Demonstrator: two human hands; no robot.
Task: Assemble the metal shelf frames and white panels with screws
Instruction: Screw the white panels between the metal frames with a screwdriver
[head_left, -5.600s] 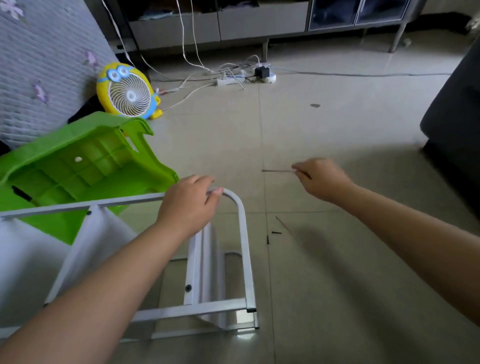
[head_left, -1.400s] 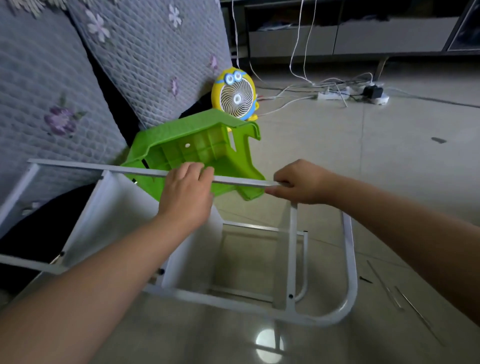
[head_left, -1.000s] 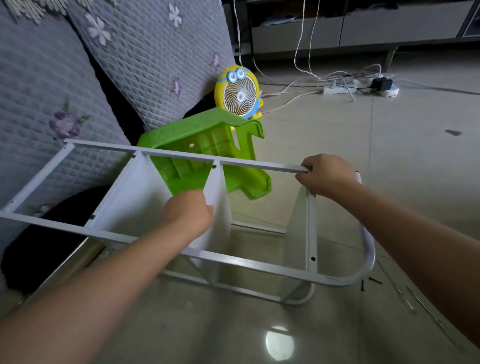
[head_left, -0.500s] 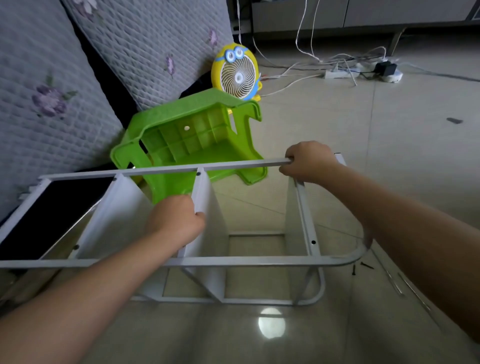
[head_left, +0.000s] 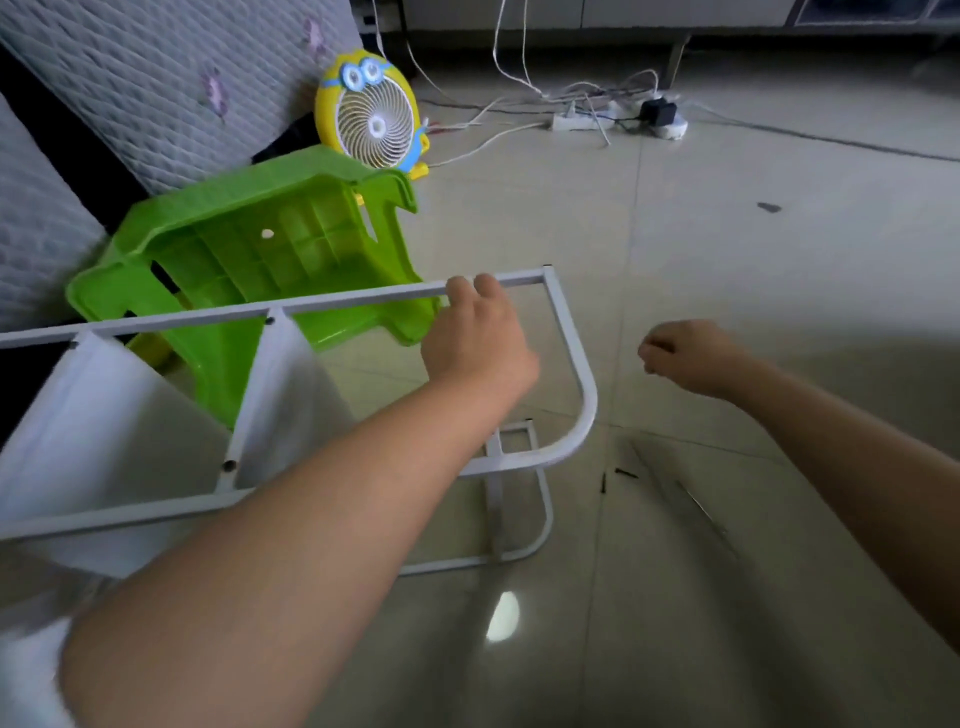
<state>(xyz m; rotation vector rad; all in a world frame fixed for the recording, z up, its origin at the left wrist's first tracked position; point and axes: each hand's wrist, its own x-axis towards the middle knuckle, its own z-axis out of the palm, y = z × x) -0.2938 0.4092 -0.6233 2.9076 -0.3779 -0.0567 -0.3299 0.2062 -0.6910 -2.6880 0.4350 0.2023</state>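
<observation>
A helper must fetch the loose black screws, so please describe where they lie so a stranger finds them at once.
Find the white metal shelf frame on the pale tiled floor, its top rail held by the left hand. Right of its rounded corner, two small black screws lie on the tile. They are short and dark, unlike the long thin grey rod beside them.

White-panelled metal frame (head_left: 563, 332) on floor
</observation>
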